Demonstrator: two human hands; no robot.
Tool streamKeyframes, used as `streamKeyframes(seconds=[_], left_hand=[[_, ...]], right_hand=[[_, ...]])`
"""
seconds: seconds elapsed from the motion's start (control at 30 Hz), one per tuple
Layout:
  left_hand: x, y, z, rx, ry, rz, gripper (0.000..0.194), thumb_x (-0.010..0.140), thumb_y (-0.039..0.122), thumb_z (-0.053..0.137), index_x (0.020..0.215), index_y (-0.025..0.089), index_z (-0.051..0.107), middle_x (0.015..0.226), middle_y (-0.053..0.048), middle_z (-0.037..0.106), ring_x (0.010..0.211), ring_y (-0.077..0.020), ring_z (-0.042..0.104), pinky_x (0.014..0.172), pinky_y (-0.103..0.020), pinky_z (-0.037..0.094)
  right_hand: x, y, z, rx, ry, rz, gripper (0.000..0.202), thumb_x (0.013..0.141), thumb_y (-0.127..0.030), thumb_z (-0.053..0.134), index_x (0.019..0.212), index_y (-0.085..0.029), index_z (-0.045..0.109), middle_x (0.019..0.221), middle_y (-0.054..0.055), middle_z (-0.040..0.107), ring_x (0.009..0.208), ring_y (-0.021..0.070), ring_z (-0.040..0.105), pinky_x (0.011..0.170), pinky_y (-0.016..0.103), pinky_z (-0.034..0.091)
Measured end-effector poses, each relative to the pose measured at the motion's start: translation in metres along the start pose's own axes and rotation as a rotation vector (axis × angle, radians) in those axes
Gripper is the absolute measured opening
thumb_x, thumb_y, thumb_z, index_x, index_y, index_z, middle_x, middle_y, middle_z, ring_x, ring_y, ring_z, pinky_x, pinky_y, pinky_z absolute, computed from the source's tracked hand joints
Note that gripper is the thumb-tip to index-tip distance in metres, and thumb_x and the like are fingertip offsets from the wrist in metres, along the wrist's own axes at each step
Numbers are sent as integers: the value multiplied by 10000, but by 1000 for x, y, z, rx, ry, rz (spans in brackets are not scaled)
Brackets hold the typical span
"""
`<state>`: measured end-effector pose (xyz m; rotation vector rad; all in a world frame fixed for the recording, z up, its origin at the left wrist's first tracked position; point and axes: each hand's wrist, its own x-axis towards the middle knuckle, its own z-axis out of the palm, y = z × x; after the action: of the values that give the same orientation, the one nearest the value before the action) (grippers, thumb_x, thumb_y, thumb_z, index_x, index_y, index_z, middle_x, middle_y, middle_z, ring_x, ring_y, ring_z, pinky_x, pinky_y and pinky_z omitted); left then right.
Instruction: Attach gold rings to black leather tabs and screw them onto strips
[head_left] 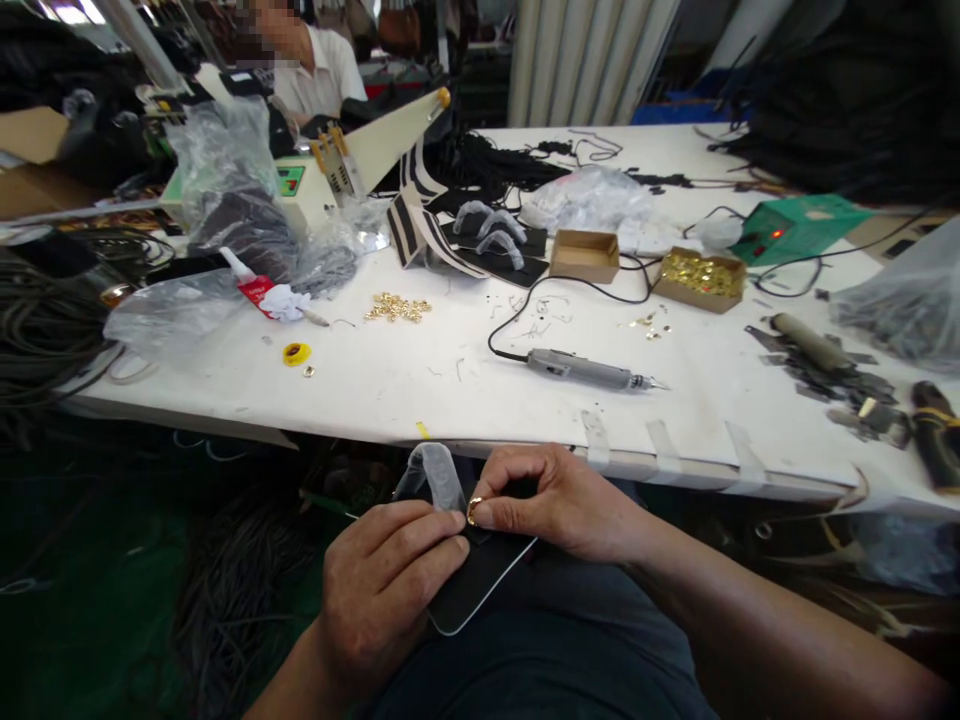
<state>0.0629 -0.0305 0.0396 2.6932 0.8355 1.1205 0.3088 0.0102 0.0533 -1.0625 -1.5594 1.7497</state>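
A black flat panel (477,578) with a pale edge rests over my lap at the table's front edge. On it stands a curved handle (441,474) wrapped in clear plastic. My left hand (394,570) grips the panel from the left, its fingers pressed on top near the handle's base. Between thumb and forefinger, my right hand (551,502) pinches a small shiny gold metal fitting (473,511) against the panel, close to the left fingertips. The underside of the panel is hidden.
On the white table (450,390) lie a grey electric screwdriver (581,369), loose gold fittings (397,307), a yellow tape roll (296,354) and a red glue tube (255,287). Behind are a box of gold pieces (699,275) and more wrapped handles (501,243). A co-worker (322,75) is across.
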Motion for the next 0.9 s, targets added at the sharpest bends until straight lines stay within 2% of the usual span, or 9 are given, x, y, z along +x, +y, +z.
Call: streamKeyframes(seconds=[0.33, 0.47, 0.57, 0.73, 0.9], left_hand=[[19, 21, 15, -25, 19, 11, 205, 934, 101, 650, 1120, 165, 708, 1060, -111, 822, 995, -218, 750, 855, -350, 646], [19, 24, 19, -72, 28, 3, 271, 876, 50, 691, 1130, 143, 695, 1072, -132, 809, 1008, -225, 747, 874, -352, 643], [18, 23, 21, -108, 20, -12, 297, 868, 27, 689, 1144, 136, 686, 1100, -144, 795, 1030, -229, 739, 894, -369, 638], [21, 24, 21, -138, 35, -36, 263, 888, 33, 685, 1122, 152, 681, 1066, -128, 794, 1004, -217, 742, 874, -359, 640], [24, 24, 26, -180, 49, -63, 355, 845, -64, 644, 1128, 147, 679, 1086, -128, 796, 1005, -211, 742, 874, -357, 634]], right_hand=[[-33, 6, -6, -85, 115, -86, 141, 883, -330, 785, 823, -202, 792, 843, 3, 736, 773, 146, 643, 726, 270, 494], [-42, 4, -11, -165, 100, -149, 146, 930, -318, 730, 877, -208, 810, 867, 18, 747, 822, 164, 667, 774, 294, 510], [-48, 0, -17, -247, 61, -239, 173, 964, -335, 697, 989, -223, 827, 904, 34, 755, 862, 179, 674, 822, 326, 519], [-54, 0, -24, -358, -13, -333, 412, 820, -476, 866, 1145, -228, 811, 1020, 69, 763, 917, 212, 684, 846, 348, 531], [-50, 10, -23, -438, 48, -443, 240, 960, -347, 737, 1164, -239, 802, 985, 81, 774, 880, 193, 693, 826, 341, 544]])
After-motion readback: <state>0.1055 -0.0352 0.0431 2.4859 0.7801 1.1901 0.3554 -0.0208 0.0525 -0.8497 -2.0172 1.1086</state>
